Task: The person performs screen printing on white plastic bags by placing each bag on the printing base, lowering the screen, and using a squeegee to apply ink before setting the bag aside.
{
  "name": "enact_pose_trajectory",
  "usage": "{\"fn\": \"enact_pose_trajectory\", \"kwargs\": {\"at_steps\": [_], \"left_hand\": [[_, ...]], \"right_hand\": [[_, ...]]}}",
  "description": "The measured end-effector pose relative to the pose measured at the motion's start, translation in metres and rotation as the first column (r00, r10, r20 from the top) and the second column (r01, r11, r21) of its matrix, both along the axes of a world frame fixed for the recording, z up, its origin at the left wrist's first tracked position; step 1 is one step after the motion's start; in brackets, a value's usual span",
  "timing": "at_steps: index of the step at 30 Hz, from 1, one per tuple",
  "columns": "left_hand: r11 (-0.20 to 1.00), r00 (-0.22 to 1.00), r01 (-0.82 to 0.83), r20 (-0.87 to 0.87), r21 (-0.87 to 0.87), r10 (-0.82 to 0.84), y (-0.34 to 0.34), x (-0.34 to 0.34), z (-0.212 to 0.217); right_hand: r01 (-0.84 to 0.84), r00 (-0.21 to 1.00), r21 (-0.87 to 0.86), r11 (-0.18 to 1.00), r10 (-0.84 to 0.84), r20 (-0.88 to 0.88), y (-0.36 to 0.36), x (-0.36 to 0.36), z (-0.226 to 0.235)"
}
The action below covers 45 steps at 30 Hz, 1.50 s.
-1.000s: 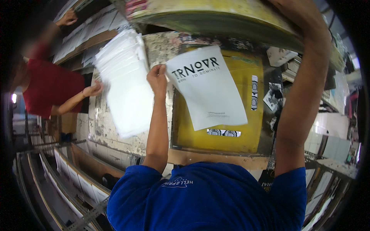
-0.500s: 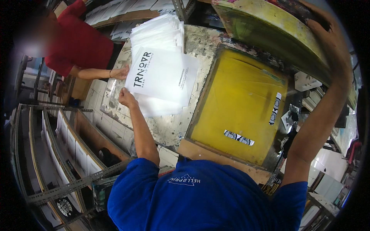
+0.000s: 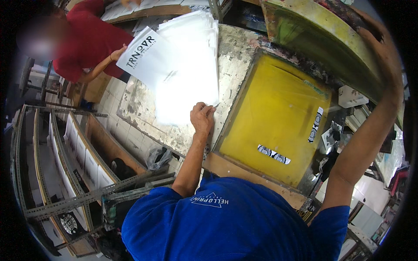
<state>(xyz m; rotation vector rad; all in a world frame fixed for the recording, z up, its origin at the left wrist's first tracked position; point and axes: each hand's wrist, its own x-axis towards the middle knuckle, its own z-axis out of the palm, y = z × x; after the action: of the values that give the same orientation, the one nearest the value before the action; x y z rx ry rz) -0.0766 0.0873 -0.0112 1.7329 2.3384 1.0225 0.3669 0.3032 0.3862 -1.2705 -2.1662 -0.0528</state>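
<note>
My left hand is closed in a pinch at the near right corner of a stack of white plastic sheets on the paint-stained table. To the right, a yellow printing bed has two black-and-white patterned strips on it. My right hand grips the edge of a screen-printing frame, which stands tilted up over the far side of the bed. At the far left, a co-worker in a red shirt holds a printed white sheet by its edge; it partly overlaps the stack.
A metal rack with slanted shelves stands at the left, holding white panels. A clear plastic bag lies beside the table. Boxes and a white block crowd the right side. Another shelf runs along the back.
My left hand has let go of the printed sheet and moved right to the stack's corner. The co-worker has drawn that sheet away to the far left. My right hand stays on the frame.
</note>
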Motion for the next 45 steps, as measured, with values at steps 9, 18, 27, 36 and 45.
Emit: {"fn": "enact_pose_trajectory", "kwargs": {"at_steps": [9,18,27,36,45], "left_hand": [[0.911,0.924,0.378,0.013,-0.163,-0.381,0.004,0.031,0.04],[0.866,0.912,0.382,-0.022,-0.321,-0.41,0.07,0.082,0.03],[0.829,0.95,0.075,-0.214,-0.554,-0.229,0.137,0.015,0.044],[0.651,0.767,0.62,0.514,-0.439,-0.384,0.125,0.043,0.07],[0.859,0.771,0.509,-0.414,-0.056,-0.484,0.159,0.09,0.044]], "right_hand": [[-0.003,0.997,0.092,0.996,-0.004,0.08,0.003,0.006,0.0],[0.307,0.952,0.085,0.948,-0.306,-0.026,-0.067,-0.089,0.019],[0.159,0.982,-0.203,0.966,-0.176,-0.066,-0.071,-0.083,0.05],[0.268,0.963,0.063,0.961,-0.267,-0.029,-0.063,-0.081,0.022],[0.169,0.983,-0.015,0.986,-0.169,-0.076,-0.061,-0.077,0.027]]}}
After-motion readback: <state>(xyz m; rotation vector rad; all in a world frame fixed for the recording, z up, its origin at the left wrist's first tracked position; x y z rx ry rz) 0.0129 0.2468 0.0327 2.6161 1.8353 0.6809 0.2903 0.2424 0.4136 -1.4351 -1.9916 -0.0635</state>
